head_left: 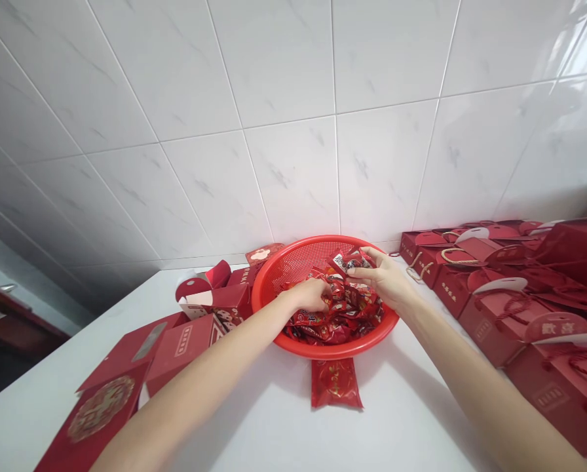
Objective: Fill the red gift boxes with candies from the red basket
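Observation:
A round red plastic basket [293, 255] stands by the tiled wall, with many small red wrapped packets [333, 331] inside. My left hand [314, 295] reaches into it, fingers curled down among the packets; its fingertips are hidden. Over the basket's right side, my right hand [382, 275] holds a red packet with a white part [345, 262] between thumb and fingers. One larger red packet [336, 383] lies flat on the white table just in front of the basket.
Red gift boxes with rope handles [500, 314] stand in rows at the right. Other red boxes, some with raised flaps [215, 295], are on the left of the white table [274, 432]. White tiles [293, 177] form the wall behind.

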